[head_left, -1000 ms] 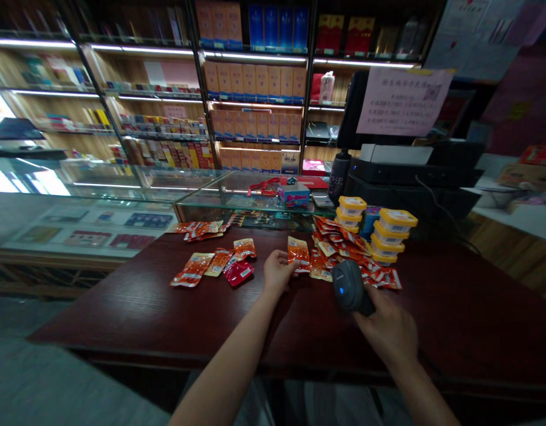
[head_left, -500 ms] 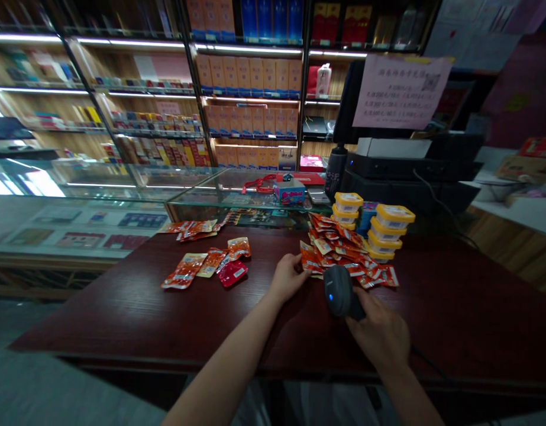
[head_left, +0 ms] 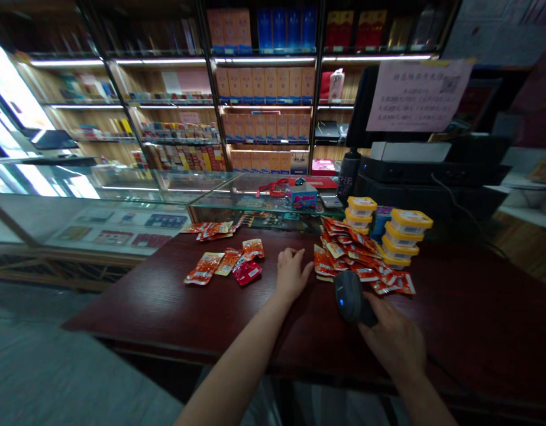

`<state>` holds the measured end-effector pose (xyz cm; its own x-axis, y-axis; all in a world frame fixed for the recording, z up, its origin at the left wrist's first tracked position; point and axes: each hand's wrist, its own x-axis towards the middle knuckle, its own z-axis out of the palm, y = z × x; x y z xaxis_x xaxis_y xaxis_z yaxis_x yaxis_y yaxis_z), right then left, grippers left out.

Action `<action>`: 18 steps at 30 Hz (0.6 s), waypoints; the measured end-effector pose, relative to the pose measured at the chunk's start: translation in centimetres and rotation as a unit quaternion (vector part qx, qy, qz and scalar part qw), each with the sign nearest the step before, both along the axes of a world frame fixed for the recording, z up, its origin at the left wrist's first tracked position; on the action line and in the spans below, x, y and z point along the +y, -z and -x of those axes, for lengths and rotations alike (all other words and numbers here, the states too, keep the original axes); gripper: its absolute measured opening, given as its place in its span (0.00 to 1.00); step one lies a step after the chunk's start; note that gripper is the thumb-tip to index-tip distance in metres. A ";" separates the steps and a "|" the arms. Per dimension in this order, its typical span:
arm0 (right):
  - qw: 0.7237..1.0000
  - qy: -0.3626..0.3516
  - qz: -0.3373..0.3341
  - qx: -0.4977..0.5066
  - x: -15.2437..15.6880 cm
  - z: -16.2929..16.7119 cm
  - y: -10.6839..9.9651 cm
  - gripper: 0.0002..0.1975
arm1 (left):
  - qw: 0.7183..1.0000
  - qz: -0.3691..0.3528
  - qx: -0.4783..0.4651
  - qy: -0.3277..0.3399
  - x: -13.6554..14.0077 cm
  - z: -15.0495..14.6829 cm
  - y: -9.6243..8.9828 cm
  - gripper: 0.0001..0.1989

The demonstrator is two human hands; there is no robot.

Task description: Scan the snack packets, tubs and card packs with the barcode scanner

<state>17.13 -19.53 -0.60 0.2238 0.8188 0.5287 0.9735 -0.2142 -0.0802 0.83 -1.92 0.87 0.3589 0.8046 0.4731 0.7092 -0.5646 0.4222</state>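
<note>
My right hand (head_left: 394,337) is wrapped around the handle of a dark grey barcode scanner (head_left: 349,296), which has a small blue light. Just beyond the scanner lies a heap of orange snack packets (head_left: 350,251) on the dark wooden counter. My left hand (head_left: 293,275) rests on the counter left of this heap, empty, with its thumb apart from the slightly curled fingers. Further left are several loose orange packets (head_left: 204,268) and one dark red packet (head_left: 246,272). Behind them sits a smaller bunch of orange packets (head_left: 213,231).
Stacks of yellow-lidded tubs (head_left: 403,236) stand behind the heap at the right. A monitor bearing a paper notice (head_left: 417,97) rises behind them. A glass display case (head_left: 166,189) borders the counter's far side, holding up a small colourful box (head_left: 302,195). Lit shelves line the back wall.
My left hand has drawn away from the edge of the packet heap, leaving a small gap. The view has swung left, so everything appears further right. The scanner stays in my right hand.
</note>
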 end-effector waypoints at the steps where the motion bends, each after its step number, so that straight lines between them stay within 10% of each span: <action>1: 1.000 -0.005 0.002 -0.003 0.0 0.0 0.1 0.18 | 0.999 -0.007 0.025 -0.023 0.3 0.4 -0.6 0.20; 8: 1.000 -0.025 0.001 -0.008 0.1 0.0 0.3 0.17 | 0.964 0.012 0.148 -0.219 5.3 5.0 -4.5 0.13; 18: 0.998 -0.047 0.011 0.033 0.5 -0.3 0.8 0.16 | 0.930 0.087 0.144 -0.327 8.3 9.8 -2.5 0.26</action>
